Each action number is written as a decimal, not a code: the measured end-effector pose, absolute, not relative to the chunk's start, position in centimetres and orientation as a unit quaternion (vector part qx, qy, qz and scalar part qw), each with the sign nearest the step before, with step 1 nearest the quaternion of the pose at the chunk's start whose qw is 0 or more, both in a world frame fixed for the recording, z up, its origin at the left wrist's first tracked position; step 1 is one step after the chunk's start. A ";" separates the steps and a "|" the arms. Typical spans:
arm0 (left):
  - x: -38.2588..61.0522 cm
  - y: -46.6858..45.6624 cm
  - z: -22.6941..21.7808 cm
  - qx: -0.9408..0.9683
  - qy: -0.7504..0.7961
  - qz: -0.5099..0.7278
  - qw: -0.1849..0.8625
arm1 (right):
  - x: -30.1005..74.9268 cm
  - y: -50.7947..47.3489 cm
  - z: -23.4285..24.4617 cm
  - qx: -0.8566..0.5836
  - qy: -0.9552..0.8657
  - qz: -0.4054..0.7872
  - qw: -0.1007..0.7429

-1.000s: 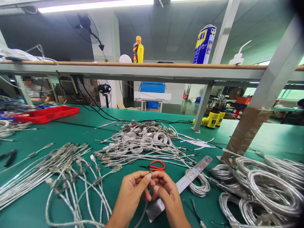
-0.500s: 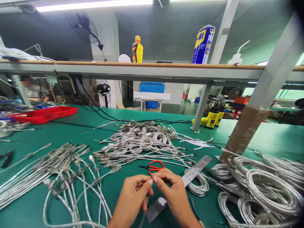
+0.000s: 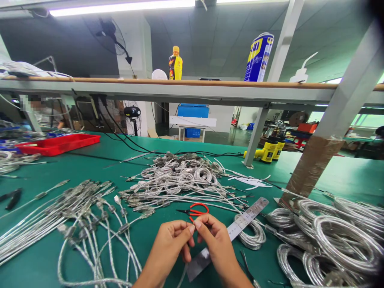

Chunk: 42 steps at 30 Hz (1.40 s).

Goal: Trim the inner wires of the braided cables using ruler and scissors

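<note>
Fingertips [image 3: 198, 225] of the left hand [image 3: 169, 250] and right hand [image 3: 216, 244] press together on a thin cable end [image 3: 191, 229] over the green mat [image 3: 156, 224], just below red-handled scissors [image 3: 192, 211], beside a steel ruler [image 3: 243, 220], with braided cable coils [image 3: 342, 244] heaped off to the right.

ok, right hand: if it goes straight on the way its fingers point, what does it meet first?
The right hand meets the left hand first: their fingertips look to be touching at a thin wire, though depth is hard to judge from this view.
</note>
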<state>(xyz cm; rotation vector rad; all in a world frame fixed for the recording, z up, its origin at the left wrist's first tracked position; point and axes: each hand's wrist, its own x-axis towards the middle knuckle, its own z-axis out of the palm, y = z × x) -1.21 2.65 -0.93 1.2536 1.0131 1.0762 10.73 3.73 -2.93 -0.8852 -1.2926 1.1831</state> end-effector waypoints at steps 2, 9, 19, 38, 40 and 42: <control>-1.2 2.6 -0.9 0.546 0.426 0.463 0.553 | 10.6 3.7 -2.8 -0.375 -0.536 0.511 0.558; -1.0 2.5 -0.6 0.543 0.483 0.461 0.510 | 12.0 4.6 -2.5 -0.404 -0.597 0.452 0.525; -0.9 2.3 -0.5 0.541 0.458 0.483 0.514 | 13.7 5.8 -4.2 -0.548 -0.798 0.057 0.243; -1.5 2.4 0.0 0.537 0.444 0.526 0.487 | 12.4 5.2 -3.7 -0.521 -0.743 0.172 0.384; -1.7 2.4 0.2 0.530 0.446 0.535 0.484 | 12.4 4.9 -3.5 -0.460 -0.730 0.280 0.421; -1.8 2.5 0.4 0.529 0.444 0.543 0.478 | 12.4 4.5 -3.3 -0.441 -0.731 0.319 0.412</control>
